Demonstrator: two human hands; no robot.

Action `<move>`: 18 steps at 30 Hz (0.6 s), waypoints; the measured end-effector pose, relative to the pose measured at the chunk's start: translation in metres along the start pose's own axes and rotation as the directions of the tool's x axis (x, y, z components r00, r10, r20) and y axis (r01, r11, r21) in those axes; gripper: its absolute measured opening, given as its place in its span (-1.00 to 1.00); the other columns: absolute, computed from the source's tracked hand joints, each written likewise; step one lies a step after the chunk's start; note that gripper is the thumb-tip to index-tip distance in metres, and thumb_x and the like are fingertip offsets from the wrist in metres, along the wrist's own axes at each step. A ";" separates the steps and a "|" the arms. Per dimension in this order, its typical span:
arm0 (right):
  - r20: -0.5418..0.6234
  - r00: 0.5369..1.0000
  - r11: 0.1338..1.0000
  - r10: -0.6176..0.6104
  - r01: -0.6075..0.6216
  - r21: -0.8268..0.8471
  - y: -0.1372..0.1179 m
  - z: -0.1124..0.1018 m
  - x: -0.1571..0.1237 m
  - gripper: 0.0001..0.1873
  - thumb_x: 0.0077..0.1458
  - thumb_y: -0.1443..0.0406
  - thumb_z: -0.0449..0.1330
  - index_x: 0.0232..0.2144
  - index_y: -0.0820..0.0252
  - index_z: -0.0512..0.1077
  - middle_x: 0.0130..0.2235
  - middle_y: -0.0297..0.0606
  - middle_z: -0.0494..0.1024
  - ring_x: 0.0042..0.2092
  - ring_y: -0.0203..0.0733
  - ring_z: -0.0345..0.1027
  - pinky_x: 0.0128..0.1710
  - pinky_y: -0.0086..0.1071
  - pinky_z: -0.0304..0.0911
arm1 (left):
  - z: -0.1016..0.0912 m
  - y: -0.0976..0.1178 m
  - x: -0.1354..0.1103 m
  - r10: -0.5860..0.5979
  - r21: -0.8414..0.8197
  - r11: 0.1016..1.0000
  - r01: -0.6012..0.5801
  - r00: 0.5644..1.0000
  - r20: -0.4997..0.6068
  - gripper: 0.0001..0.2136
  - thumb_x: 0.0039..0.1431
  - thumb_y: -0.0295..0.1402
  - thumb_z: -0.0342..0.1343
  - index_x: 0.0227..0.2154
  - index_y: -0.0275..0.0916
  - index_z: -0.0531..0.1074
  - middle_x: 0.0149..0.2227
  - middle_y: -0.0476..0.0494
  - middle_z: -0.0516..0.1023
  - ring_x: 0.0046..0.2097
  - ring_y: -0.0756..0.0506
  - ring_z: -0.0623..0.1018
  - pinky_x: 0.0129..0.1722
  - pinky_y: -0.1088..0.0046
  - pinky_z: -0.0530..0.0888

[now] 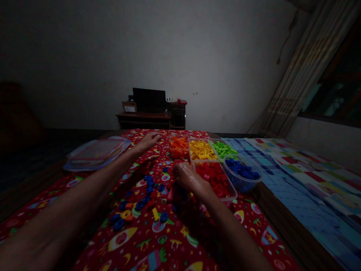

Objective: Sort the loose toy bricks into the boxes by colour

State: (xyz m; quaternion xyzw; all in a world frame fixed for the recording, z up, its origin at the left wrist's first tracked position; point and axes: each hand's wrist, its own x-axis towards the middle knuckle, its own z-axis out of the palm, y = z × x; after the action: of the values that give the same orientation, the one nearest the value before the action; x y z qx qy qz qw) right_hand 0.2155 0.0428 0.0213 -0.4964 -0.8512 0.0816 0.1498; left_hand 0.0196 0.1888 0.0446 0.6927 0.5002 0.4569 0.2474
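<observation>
My left hand (150, 140) is stretched forward over the far left part of the red patterned cloth, its fingers extended with nothing visible in them. My right hand (186, 175) is bent down beside the box of red toy bricks (216, 177), fingers curled together; whatever they hold is hidden. Loose blue toy wheels (164, 216) and blue pieces lie on the cloth between my arms. Among them are a yellow brick (155, 214) and an orange brick (129, 218). Beyond my right hand stand containers of orange pieces (179, 146), yellow pieces (201, 149) and green pieces (223, 149).
A round tub (261, 174) with blue bricks stands right of the red bricks. Stacked plastic lids (97, 150) lie at the left. A checked blue cloth (284, 195) spreads to the right. Against the wall is a desk (143, 116) with a dark monitor (149, 99).
</observation>
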 end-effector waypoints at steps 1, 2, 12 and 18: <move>0.000 1.000 1.000 -0.009 0.009 0.005 -0.001 0.001 0.000 -0.73 -0.01 0.52 0.02 -0.31 0.34 0.49 -0.31 -0.08 0.53 -0.29 -0.24 0.35 -0.38 -0.47 0.04 | -0.010 -0.009 -0.009 -0.003 0.002 1.000 0.003 1.000 0.017 -0.61 -0.09 -0.05 0.06 -0.35 -0.28 0.47 -0.32 -0.18 0.58 -0.19 -0.18 0.53 -0.24 0.34 0.47; 0.003 1.000 1.000 -0.017 0.017 0.008 -0.001 0.001 0.000 -0.73 -0.01 0.52 0.02 -0.32 0.34 0.49 -0.31 -0.08 0.54 -0.28 -0.24 0.36 -0.37 -0.47 0.05 | -0.020 -0.019 -0.019 -0.020 0.025 1.000 0.018 0.999 0.050 -0.56 -0.14 -0.02 0.08 -0.31 -0.27 0.49 -0.25 -0.21 0.59 -0.15 -0.22 0.53 -0.21 0.30 0.47; 0.050 0.998 0.999 0.027 -0.028 0.017 -0.012 -0.020 -0.010 -0.73 -0.04 0.54 0.05 -0.34 0.37 0.52 -0.33 -0.10 0.55 -0.31 -0.26 0.34 -0.39 -0.49 0.06 | -0.064 -0.074 -0.138 -0.201 0.187 0.960 0.209 0.978 -0.057 -0.62 -0.11 -0.17 -0.02 -0.28 -0.25 0.52 -0.19 -0.22 0.62 -0.12 -0.22 0.56 -0.04 0.26 0.45; 0.001 1.000 1.000 0.030 -0.030 -0.004 0.002 -0.030 0.009 -0.71 -0.04 0.54 0.06 -0.31 0.37 0.54 -0.35 -0.15 0.55 -0.37 -0.32 0.32 -0.40 -0.52 0.08 | -0.057 -0.064 -0.142 -0.156 0.312 0.936 0.165 0.986 -0.055 -0.61 -0.10 -0.24 -0.09 -0.27 -0.24 0.54 -0.16 -0.13 0.61 -0.08 -0.19 0.55 -0.02 0.36 0.43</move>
State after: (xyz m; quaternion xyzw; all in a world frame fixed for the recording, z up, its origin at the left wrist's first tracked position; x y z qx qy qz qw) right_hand 0.2232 0.0513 0.0507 -0.5092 -0.8439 0.0825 0.1474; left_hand -0.0726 0.0760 -0.0352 0.6734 0.6252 0.3594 0.1626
